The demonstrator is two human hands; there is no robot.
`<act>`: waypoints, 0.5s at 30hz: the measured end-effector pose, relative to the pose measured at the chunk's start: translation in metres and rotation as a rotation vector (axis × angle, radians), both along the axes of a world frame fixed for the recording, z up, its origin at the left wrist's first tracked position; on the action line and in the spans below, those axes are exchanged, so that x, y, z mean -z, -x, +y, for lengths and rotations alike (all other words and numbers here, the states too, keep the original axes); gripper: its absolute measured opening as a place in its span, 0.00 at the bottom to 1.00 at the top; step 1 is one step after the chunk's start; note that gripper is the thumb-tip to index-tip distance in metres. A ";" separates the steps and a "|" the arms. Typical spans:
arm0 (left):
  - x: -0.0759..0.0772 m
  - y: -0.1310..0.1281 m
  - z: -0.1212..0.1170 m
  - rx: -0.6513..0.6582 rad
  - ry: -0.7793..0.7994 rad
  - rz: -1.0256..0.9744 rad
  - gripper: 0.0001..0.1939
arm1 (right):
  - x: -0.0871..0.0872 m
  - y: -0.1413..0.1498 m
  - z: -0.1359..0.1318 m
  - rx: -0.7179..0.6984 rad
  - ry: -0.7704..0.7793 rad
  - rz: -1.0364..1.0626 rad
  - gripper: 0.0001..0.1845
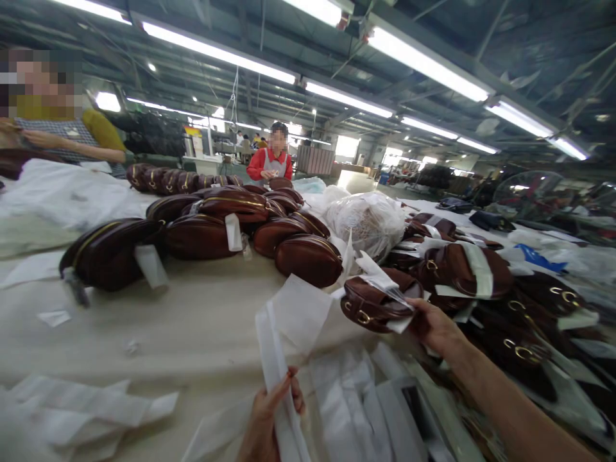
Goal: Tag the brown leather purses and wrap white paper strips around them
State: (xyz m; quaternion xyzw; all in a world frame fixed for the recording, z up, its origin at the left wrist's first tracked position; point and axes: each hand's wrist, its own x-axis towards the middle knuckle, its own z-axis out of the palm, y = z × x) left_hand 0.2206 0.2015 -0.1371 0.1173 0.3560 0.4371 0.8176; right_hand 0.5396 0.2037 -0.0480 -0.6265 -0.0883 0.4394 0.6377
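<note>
My left hand is low in the middle and pinches a long strip of white tissue paper that rises and unfolds above it. My right hand reaches forward on the right and grips a small dark brown leather bag with a gold ring, which has white paper tucked on it. Beside this bag lies a heap of similar brown bags with white paper bands.
Many brown zip pouches are piled across the beige table. A stuffed clear plastic bag sits behind. White paper sheets lie near me. A person in red stands at the far end; another person is at the left.
</note>
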 end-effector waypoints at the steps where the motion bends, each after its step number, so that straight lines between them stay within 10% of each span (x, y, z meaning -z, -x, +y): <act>1: 0.001 0.000 0.000 0.000 0.007 -0.009 0.23 | -0.008 0.009 -0.007 -0.044 -0.002 0.007 0.04; 10: 0.002 0.004 0.002 -0.066 0.080 0.052 0.11 | -0.017 0.100 -0.004 -0.378 0.011 -0.027 0.05; 15: 0.004 0.007 0.000 0.009 0.114 0.082 0.13 | -0.060 0.064 0.013 -0.274 -0.030 -0.270 0.08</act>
